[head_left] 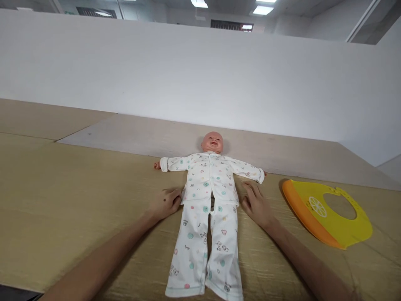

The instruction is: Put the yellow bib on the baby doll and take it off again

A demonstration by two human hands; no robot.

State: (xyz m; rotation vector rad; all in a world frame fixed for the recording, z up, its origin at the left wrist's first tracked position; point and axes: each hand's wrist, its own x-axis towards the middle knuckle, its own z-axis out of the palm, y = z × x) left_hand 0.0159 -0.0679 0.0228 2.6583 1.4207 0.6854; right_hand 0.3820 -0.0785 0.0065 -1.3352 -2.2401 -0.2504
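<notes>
The person's left hand (165,204) lies open and palm down on the tan tabletop (62,209), its fingers (177,196) touching the lower hem of a white pajama jacket (208,179) worn by a baby doll (212,142). The right hand (257,205) is also open and flat, with its fingertips just beside the opposite side of the hem. Neither hand is clamped on anything, and the two are well apart, with the doll's body between them. The doll lies face up near the middle of the tabletop's width, arms spread wide. Its head rests on a paler panel (156,138) toward the far edge, where the tabletop meets a white wall (188,75). Its pastel-printed pajama trousers (200,246) run toward the person and reach the bottom of the view, so the near edge below them is out of sight. To the right, an orange and yellow silicone bib (332,217) lies flat, near the right hand but not touching it, with a narrow strip of tabletop between them. On the left, a wide stretch of tan surface extends beyond the left hand, and a dark area (19,292) shows past the tabletop's near-left edge.
</notes>
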